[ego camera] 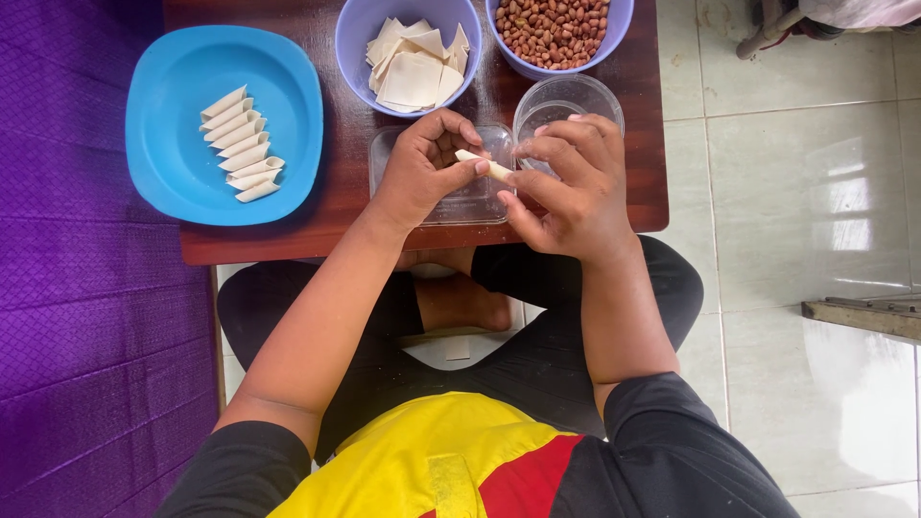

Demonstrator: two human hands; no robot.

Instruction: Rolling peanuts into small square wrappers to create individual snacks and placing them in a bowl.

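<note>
Underneath everything, a dark brown wooden desk fills the far part of the view, with a purple mat on the left and pale floor tiles on the right. On the desk's left end sits a blue plate carrying a neat column of finished pastry rolls, pale cream, each lying slantwise. At the far edge stand two lavender bowls: the left bowl holds a loose pile of square pastry sheets, and the right bowl is full of reddish-brown peanuts. Nearer, a small round clear container stands just behind the right hand, and a flat clear rectangular tray lies under both hands.

Both hands meet over that tray. The left hand is curled nearly shut, thumb and fingertips pinching the left end of a pastry roll. The right hand is also curled, its thumb and forefinger closed on the roll's right end.

The roll is held above the tray between the two hands. Its long axis runs left to right, tilted a little, with the left end farther away and the right end nearer. It looks slim, smooth and pale cream, tightly wrapped like the ones on the plate.
</note>
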